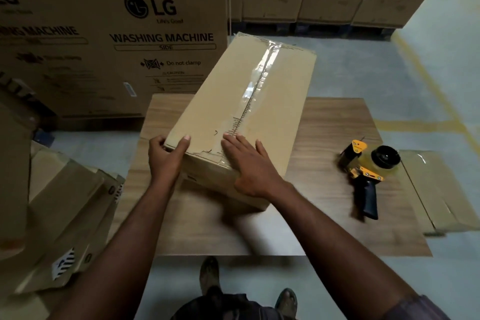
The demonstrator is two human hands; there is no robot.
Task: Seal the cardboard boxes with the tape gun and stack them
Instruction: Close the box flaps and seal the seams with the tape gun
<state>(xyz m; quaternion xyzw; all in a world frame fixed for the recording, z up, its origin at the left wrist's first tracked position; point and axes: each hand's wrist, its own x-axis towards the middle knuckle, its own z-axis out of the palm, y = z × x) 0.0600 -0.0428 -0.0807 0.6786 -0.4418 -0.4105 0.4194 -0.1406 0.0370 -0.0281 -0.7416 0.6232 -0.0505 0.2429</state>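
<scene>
A long cardboard box (220, 101) lies on the wooden table (324, 125), its top seam covered by a strip of clear tape (259, 78). My left hand (166, 156) grips the box's near left corner, thumb on top and fingers round the side. My right hand (246, 163) lies flat with straight fingers on the near end of the tape, pressing over the box's front edge. The yellow and black tape gun (366, 171) rests on its side on the table to the right, apart from both hands.
Another box (441, 189) sits low at the table's right end. Flattened cartons (65, 202) lean at the left. Large washing-machine cartons (117, 34) stand behind, more at the back right. My feet (210, 275) are on the concrete floor by the table's near edge.
</scene>
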